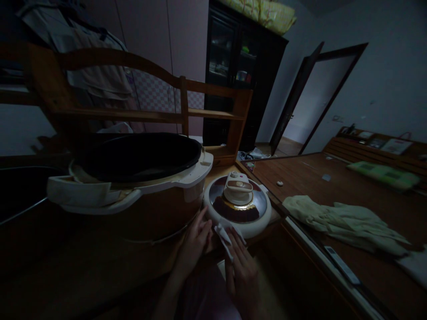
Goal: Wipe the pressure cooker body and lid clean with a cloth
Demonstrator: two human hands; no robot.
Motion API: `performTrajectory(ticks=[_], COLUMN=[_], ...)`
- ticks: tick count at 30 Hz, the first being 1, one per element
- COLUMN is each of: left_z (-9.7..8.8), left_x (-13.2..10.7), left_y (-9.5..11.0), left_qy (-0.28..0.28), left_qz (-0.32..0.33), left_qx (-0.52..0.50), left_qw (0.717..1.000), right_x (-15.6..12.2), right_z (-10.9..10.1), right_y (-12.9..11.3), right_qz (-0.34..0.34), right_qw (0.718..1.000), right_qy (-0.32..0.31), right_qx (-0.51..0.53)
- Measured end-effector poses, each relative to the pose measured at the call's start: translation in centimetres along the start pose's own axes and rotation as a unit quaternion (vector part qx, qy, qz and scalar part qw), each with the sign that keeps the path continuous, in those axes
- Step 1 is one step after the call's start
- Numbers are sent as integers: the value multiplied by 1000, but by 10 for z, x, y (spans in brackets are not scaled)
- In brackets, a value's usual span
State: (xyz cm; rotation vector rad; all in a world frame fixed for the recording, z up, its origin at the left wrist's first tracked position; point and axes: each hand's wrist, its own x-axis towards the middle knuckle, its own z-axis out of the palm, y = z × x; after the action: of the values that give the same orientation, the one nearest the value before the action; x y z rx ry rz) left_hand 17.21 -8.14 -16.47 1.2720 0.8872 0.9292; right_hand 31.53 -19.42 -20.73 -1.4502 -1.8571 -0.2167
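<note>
A round pressure-cooker lid (263, 218) with a cream rim, a shiny dark-and-silver top and a cream handle lies on the wooden surface. My right hand (243, 271) presses a folded white cloth (224, 233) against the near edge of its rim; whether it is fabric or tissue I cannot tell. At the rim's near left side is my left hand (196, 235), with its fingers apart and the index finger stretched forward. It holds nothing visible; contact with the rim is unclear. Left of both hands stands the large cooker body (167, 182), its dark mouth uncovered.
A wooden shelf rack (183, 102) rises behind the cooker. To the right, a low brown bed-like platform (300, 178) bears a pale crumpled garment (343, 218) and a white remote-like object (342, 265). A dark cabinet (230, 66) and a doorway (316, 98) are farther back. The room is dim.
</note>
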Motion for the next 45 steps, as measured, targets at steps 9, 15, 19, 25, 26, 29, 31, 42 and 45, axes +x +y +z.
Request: performTrajectory(ticks=[9,15,19,25,26,29,31,42,45], left_z=[0,0,0,-1,-1,-1,-1,0,0], left_x=[2,-1,-1,0,0,0,1,-1,-1], left_y=[-3,0,1,0,0,0,-1,2,1], left_qy=[1,-7,-7,-7,-7,-6,-3,-1,-7], left_qz=[3,-7,-5,1,2,4,5,4,6], left_qx=[3,0,1,7,8,2,0,0,3], left_qw=[1000,1000,1000,1000,1000,1000,1000,1000,1000], right_x=[-9,-12,-9,-6,-6,-3,1,27,30], right_z=[-19,-37,-50,-48,-45,-38,-35,-22,-21], right_y=[23,45,53,48,45,35,27,-13,-17], right_qz=[-8,78,179,249,243,209,178,30,-2], right_qw=[999,991,976,960,961,969,976,998,999], right_qy=[53,110,127,125,125,127,121,18,-19], right_qx=[-8,-10,16,30,26,6,-11,-44,-45])
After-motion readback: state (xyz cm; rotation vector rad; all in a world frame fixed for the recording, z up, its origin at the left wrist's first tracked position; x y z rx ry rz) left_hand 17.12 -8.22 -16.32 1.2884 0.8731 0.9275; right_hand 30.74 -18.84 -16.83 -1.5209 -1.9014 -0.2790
